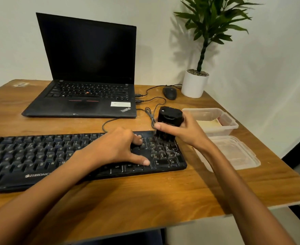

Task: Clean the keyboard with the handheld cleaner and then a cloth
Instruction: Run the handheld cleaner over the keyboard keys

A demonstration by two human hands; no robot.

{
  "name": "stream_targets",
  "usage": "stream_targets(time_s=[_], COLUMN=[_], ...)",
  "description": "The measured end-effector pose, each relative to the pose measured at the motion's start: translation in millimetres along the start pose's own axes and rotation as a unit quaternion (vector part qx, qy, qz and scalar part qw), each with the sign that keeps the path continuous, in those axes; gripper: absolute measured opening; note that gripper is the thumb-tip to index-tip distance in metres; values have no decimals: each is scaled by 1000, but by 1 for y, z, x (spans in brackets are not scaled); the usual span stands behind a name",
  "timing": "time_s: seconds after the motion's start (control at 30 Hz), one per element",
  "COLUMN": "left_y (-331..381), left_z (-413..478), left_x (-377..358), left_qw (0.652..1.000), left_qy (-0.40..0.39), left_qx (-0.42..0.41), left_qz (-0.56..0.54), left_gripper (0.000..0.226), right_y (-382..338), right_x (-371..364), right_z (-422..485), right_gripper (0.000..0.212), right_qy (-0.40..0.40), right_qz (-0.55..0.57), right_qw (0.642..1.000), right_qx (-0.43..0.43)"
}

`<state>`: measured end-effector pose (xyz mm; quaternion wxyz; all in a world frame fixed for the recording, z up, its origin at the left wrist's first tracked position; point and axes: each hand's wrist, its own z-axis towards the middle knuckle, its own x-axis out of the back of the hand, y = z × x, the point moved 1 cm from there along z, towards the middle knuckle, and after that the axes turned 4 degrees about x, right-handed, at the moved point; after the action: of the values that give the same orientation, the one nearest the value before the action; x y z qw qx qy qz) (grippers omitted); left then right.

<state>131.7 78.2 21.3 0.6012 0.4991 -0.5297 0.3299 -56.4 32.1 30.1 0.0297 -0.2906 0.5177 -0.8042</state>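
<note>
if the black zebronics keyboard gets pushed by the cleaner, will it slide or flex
The black Zebronics keyboard is probably stiff: it lies flat as one slab. It looks light enough to skate on the smooth wooden table, likely why the left hand presses on it while the right hand grips the black handheld cleaner.

1. Indoor light is warm, moderately bright and even; the wall (260, 76) and table (145, 200) are lit much alike.
2. The plant (214, 20) throws a soft, blurred shadow on the wall to its left; the laptop (85, 68) shades the wall just right of its lid.
3. The laptop's screen is black with a faint reddish sheen.
4. The keyboard (39, 156) has small glints on its keys; legends at its left end are smeared.
5. The cleaner (169, 121) looks blurred at its base.
6. Wide-angle distortion bows the table's edges; the lower right corner is out of focus.
</note>
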Motion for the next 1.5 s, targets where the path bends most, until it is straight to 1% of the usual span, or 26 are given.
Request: stream_targets(time_s=[0.03, 0.1, 0.13, 0.17, 0.23, 0.27, 0.37, 0.4, 0.5, 0.57, 0.6, 0.63, 0.67, 0.73, 0.8, 0.87, 0.93, 0.97, 1.07, 1.13, 1.2, 1.23, 1.3, 1.37, 1.43, 1.5], left_y=[0, 0, 1, 2, 2, 2, 3, 3, 2, 3, 3, 3, 3, 1, 1, 0, 0, 0, -1, -2, -2, -1, 0, 1, 2, 0], left_z=[0, 0, -1, -1, -2, -2, -3, -3, -2, -3, -4, -3, -4, -4, -4, -3, -2, -2, -2, -3, -3, -3, -3, -3, -3, -2], left_x=[0, 0, 0, 1, 1, 2, 1, 2, 2, 1, 1, 1, 1, 0, 0, -1, -1, -1, -1, 0, 0, 0, 1, 2, 2, 1], left_qw=[1000, 1000, 1000, 1000, 1000, 1000, 1000, 1000, 1000, 1000, 1000, 1000, 1000, 1000, 1000, 1000, 1000, 1000, 999, 1000, 1000, 1000, 1000, 1000, 1000, 1000], left_qy=[-6, -3, 2, 3, 5, 4, 0, 2, 9, 13, 11, 12, 13, 18, 12, 5, 0, 3, 9, 7, 8, 10, 12, 7, 3, 2], left_qx=[3, 1, 0, 0, 2, 4, 3, -2, -8, -9, -8, -8, -11, -21, -16, -1, 9, 7, -8, -13, -19, -19, -13, -3, -1, -12], left_qz=[-2, -6, -6, -5, 2, 4, 0, -1, -1, -14, -15, -16, -18, -14, -10, -15, -23, -28, -32, -28, -24, -21, -12, -12, -18, -23], left_gripper=[81, 79, 79, 79, 80, 79, 72, 72, 76, 71, 67, 67, 69, 76, 78, 74, 60, 57, 76, 81, 81, 82, 80, 70, 58, 69], right_y=[-3, -5, -8, -8, -8, -9, -12, -10, -8, -7, -7, -9, -9, -7, -10, -12, -11, -7, 1, 1, -2, -5, -11, -13, -9, -2], right_x=[0, -3, -6, -6, -4, -5, -9, -9, -1, -6, -11, -15, -16, -10, -4, -7, -18, -19, 5, 32, 47, 45, 27, 1, -15, -4], right_z=[1, -3, -4, -3, 4, 5, -1, -1, 3, 2, 1, 0, -1, 5, 4, -2, -11, -15, -22, -23, -22, -22, -19, -14, -11, -13], right_gripper=[49, 29, 19, 16, 20, 24, 24, 24, 29, 33, 29, 24, 20, 22, 29, 29, 24, 23, 31, 41, 39, 34, 28, 23, 25, 33], right_qy=[-10, -93, -113, -104, -43, -40, -105, -102, -36, -66, -87, -87, -70, -3, 19, -26, -100, -122, -113, -97, -95, -94, -98, -125, -148, -135], right_qz=[-1, 9, 7, 2, -36, -47, -23, -19, -50, -48, -34, -40, -54, -125, -98, -22, 3, 20, 27, -33, -107, -101, -20, 33, 32, 34], right_qw=[1000, 996, 993, 994, 998, 998, 994, 995, 998, 996, 996, 995, 996, 992, 994, 999, 994, 992, 993, 994, 988, 989, 995, 992, 988, 990], right_qx=[6, -16, -26, -25, 2, 9, -4, -6, 23, 19, 5, -1, 1, 28, 34, 42, 40, 30, -24, -49, -54, -50, -16, 11, 22, -3])
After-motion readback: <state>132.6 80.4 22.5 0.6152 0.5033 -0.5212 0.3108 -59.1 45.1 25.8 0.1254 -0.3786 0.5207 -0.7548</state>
